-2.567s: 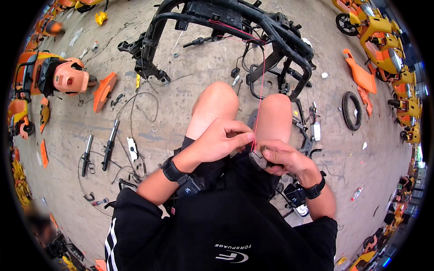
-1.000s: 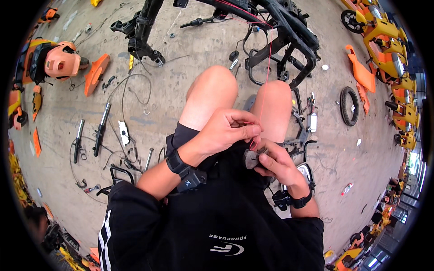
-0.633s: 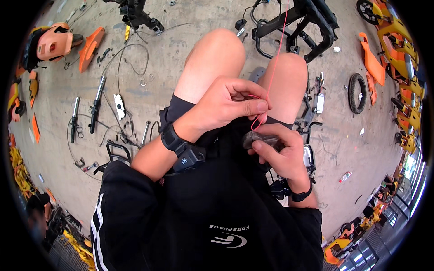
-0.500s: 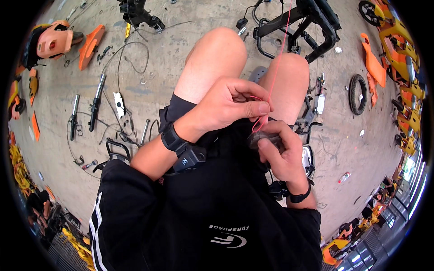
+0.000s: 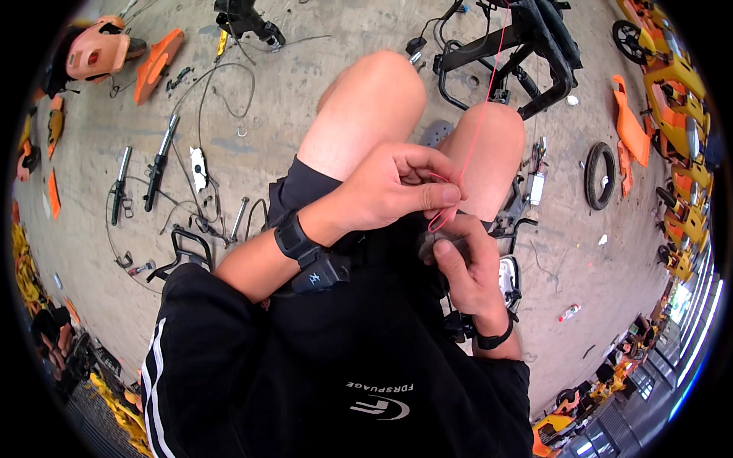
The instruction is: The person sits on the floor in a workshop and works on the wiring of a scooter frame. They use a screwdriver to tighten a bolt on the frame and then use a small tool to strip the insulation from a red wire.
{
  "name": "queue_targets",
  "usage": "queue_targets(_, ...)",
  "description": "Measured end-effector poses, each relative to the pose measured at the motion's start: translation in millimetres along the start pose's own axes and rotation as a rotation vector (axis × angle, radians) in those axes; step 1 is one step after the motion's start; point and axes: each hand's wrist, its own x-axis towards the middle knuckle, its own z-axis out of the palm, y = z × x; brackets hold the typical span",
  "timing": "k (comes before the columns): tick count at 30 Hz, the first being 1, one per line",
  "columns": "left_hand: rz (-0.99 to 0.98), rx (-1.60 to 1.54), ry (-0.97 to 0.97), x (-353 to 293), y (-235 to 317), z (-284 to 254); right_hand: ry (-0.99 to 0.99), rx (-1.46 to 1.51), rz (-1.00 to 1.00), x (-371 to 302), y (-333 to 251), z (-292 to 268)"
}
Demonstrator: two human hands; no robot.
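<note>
Between thumb and fingertips my left hand (image 5: 412, 187) pinches a thin red string (image 5: 483, 114). One length runs taut up and away over my right knee toward a black metal frame (image 5: 527, 57); a small loop hangs just below the pinch. My right hand (image 5: 467, 267), lower and to the right, is closed on a small dark grey part (image 5: 437, 248), with the thumb pressed on its face. The string's loop reaches down to the top of this part; whether it is tied to it I cannot tell. My fingers hide most of the part.
On the concrete floor at left lie two fork tubes (image 5: 160, 164), loose cables and orange body panels (image 5: 159, 65). A black tyre (image 5: 600, 177) and another orange panel (image 5: 631, 122) lie at right. Yellow scooters (image 5: 679, 114) line the right edge.
The view has shifted slightly, so the surroundings sit a little differently. Both hands keep their hold, and the string loop has drawn slightly closer to the dark part.
</note>
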Motion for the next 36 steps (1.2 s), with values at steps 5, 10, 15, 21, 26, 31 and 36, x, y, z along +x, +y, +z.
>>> queue_targets(5, -0.009, -0.018, 0.003, -0.1, -2.7, 0.2, -0.015, 0.001, 0.016, -0.6, -2.9, -0.4)
queue_targets(10, 0.015, -0.073, 0.003, -0.4, -3.2, 1.1, -0.015, 0.059, 0.069, 0.3, -10.4, 0.1)
queue_targets(15, 0.041, -0.061, 0.004, -1.2, -5.5, -0.5, -0.026, 0.152, 0.152, 0.9, -14.4, -0.2)
queue_targets(21, 0.089, 0.012, 0.041, -2.1, -4.6, 1.8, -0.091, 0.341, 0.295, 0.1, -14.7, -5.9)
queue_targets(26, 0.081, 0.026, 0.047, -3.3, -4.3, 1.7, -0.175, 0.571, 0.397, 1.6, -18.2, -14.1)
queue_targets(31, 0.061, 0.02, 0.012, -3.1, -2.8, -0.1, -0.236, 0.654, 0.45, 4.9, -17.4, -23.5)
queue_targets(36, 0.018, -0.025, -0.028, -3.9, -1.3, -2.8, -0.301, 0.675, 0.476, 13.0, -17.8, -24.5)
